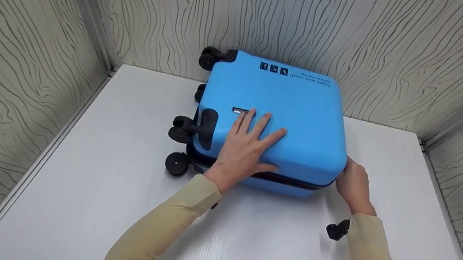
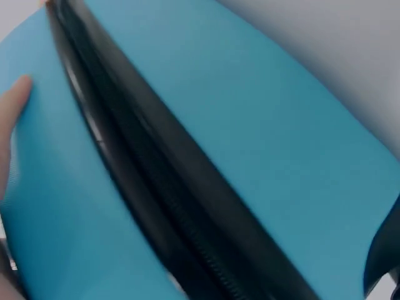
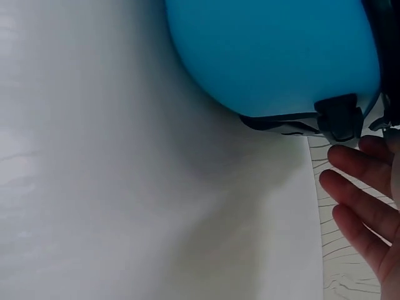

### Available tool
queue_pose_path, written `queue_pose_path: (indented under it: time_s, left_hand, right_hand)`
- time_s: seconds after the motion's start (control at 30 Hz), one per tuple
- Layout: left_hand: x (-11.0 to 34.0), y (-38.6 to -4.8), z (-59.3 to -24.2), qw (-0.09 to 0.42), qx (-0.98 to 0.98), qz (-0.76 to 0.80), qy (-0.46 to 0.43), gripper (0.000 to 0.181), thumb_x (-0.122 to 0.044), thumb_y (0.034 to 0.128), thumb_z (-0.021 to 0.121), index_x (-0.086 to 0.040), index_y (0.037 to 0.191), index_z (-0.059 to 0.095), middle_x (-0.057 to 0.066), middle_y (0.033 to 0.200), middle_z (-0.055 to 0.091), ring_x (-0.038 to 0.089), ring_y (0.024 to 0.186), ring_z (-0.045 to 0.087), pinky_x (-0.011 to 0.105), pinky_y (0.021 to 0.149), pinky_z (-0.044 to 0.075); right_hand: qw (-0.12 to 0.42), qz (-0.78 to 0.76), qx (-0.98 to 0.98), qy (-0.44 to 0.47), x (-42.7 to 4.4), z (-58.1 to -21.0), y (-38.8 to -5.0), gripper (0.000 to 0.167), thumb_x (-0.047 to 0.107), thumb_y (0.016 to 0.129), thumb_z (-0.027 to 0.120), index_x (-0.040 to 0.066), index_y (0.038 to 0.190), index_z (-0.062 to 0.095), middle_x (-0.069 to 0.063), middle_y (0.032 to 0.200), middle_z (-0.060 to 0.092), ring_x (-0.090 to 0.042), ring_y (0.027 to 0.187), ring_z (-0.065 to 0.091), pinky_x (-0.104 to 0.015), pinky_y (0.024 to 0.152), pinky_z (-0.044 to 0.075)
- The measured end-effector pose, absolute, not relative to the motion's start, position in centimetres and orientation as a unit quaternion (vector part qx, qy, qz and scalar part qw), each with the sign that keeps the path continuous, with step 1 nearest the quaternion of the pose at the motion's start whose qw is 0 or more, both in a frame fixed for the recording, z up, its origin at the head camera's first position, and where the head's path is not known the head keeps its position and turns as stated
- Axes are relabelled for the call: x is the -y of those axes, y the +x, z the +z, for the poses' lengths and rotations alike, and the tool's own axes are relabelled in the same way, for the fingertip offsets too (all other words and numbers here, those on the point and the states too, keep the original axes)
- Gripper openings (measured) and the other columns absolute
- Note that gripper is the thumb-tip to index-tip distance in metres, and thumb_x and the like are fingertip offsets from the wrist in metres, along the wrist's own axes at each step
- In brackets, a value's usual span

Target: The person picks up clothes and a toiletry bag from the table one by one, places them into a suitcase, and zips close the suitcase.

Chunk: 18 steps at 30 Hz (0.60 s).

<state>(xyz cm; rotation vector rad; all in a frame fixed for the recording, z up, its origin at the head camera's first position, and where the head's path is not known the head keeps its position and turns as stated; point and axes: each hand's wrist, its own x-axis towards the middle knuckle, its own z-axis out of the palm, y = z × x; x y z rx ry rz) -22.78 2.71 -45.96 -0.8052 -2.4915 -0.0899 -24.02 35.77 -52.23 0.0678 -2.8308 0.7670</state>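
Note:
A light blue hard-shell suitcase (image 1: 294,112) lies on its side on a white table, its black wheels (image 1: 176,163) pointing left. My left hand (image 1: 242,152) rests on its upper shell, fingers straight and spread. Along the front side runs a black zipper (image 2: 156,156), seen close up in the left wrist view. At the suitcase's right end, my right hand (image 1: 354,182) pinches what looks like a zipper pull (image 3: 379,124); its other fingers (image 3: 359,200) are loosely bent. The thumb and the grip itself are mostly hidden. Beside them sits a black fitting (image 3: 339,117) on the suitcase's end.
The white table (image 1: 108,203) extends in front of the suitcase and to both sides. Wood-grain panels (image 1: 162,7) stand behind it and on the left and right, with the back panel close to the suitcase. A black wrist device (image 1: 338,229) sticks out from the right sleeve.

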Motion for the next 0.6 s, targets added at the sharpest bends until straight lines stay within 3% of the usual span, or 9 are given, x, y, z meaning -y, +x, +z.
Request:
queue_pose_path:
  time_s: [0.17,0.43,0.6]
  left_hand:
    - [-2.7,-22.8,-46.1,0.27,0.916,-0.028,-0.295,0.09,-0.081,0.0828,0.057,-0.034,0.158,0.038,0.015,0.159,0.037,0.045,0.146,0.029,0.054,0.119,0.019]
    - [-2.7,-22.7,-46.2,0.282,0.914,-0.029,-0.291,0.091,-0.081,0.0808,0.059,-0.033,0.157,0.042,0.015,0.157,0.041,0.043,0.144,0.033,0.054,0.117,0.024]
    - [-2.7,-22.7,-46.0,0.286,0.911,-0.038,-0.293,0.091,-0.08,0.0802,0.06,-0.033,0.156,0.044,0.015,0.156,0.043,0.043,0.144,0.035,0.054,0.117,0.026]
  right_hand:
    - [0.081,0.198,0.976,0.036,-35.6,-52.0,-23.5,0.014,-0.005,0.098,0.047,-0.002,0.09,0.057,-0.013,0.069,0.057,-0.027,0.059,0.051,-0.042,0.054,0.041]
    - [0.097,0.227,0.967,0.057,-35.5,-52.4,-22.2,0.02,0.002,0.103,0.048,0.003,0.084,0.055,-0.007,0.067,0.053,-0.024,0.058,0.049,-0.039,0.055,0.04]
    - [0.107,0.245,0.961,0.062,-35.4,-52.6,-21.0,0.024,0.007,0.106,0.047,0.006,0.085,0.059,-0.004,0.071,0.062,-0.023,0.063,0.056,-0.039,0.059,0.043]
